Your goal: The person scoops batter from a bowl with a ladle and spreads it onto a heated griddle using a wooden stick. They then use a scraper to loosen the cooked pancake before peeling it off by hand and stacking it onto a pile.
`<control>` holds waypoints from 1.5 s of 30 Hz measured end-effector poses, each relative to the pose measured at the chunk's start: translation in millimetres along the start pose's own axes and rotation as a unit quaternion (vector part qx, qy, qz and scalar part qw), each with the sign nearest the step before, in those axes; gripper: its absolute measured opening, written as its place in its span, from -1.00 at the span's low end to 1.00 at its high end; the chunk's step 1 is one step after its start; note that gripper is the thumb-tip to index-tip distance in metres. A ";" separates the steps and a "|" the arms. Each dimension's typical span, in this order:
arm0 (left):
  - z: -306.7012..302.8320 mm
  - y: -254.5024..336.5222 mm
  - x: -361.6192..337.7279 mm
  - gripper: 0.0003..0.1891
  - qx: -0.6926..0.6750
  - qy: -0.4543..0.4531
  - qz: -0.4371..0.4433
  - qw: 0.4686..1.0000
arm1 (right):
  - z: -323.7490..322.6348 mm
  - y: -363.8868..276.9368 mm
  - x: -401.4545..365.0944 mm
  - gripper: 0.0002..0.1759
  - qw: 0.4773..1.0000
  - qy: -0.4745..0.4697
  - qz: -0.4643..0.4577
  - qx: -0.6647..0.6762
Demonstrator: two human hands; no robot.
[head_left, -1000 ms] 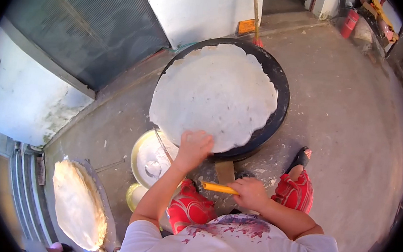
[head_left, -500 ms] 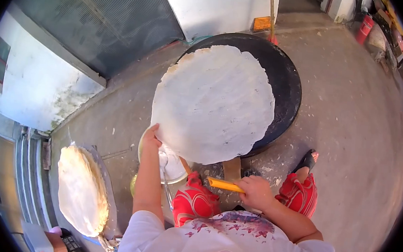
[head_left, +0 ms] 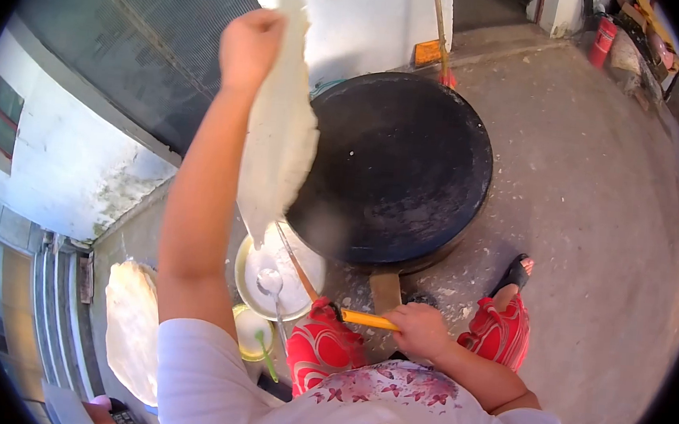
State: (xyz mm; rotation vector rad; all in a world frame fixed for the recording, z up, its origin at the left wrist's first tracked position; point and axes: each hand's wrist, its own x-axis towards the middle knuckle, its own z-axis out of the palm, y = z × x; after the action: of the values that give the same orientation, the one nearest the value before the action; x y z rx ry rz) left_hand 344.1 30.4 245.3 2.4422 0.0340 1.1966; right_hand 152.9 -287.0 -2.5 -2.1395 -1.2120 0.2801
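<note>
My left hand [head_left: 250, 49] is raised high, its fingers closed on the edge of a large thin pancake [head_left: 277, 143]. The pancake hangs down edge-on past the left side of a round black griddle [head_left: 399, 169], its lower tip over a bowl of white batter [head_left: 306, 285]. Low in front of my body, my right hand [head_left: 419, 330] is wrapped round a yellow handle [head_left: 367, 319]. The far end of that handle is dark and lies by my red-clad knee. A metal ladle [head_left: 270, 282] rests in the batter bowl, near a thin wooden stick [head_left: 299, 269].
A stack of pale pancakes [head_left: 132, 327] lies on a low stand at the left, partly hidden by my arm. A smaller bowl [head_left: 249, 323] with a green spoon [head_left: 266, 354] sits close to my leg. Behind the griddle, a broom [head_left: 441, 33] leans at the wall.
My left hand has lifted the pancake up and left, off the griddle, baring its black surface. The right hand still holds the yellow handle in nearly the same place.
</note>
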 end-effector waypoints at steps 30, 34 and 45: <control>108.7 -35.5 -270.7 0.15 0.246 -0.554 -0.232 0.760 | -8.5 0.6 -10.9 -0.66 1.000 0.010 -0.004 0.026; 96.9 -33.7 -259.4 0.16 0.341 -0.487 -0.130 0.794 | -10.5 1.1 -13.3 -0.66 0.999 0.007 -0.001 0.032; 143.3 -30.9 -284.1 0.25 0.185 -0.455 -0.380 0.784 | -10.6 1.3 -13.7 -0.68 0.999 0.012 0.003 0.031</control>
State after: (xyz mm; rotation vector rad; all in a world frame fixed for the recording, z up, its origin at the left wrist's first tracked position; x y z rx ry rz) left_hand 279.2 -49.9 -57.3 2.6086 0.9299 -0.4095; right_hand 151.3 -303.4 3.0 -2.0880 -1.1701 0.2902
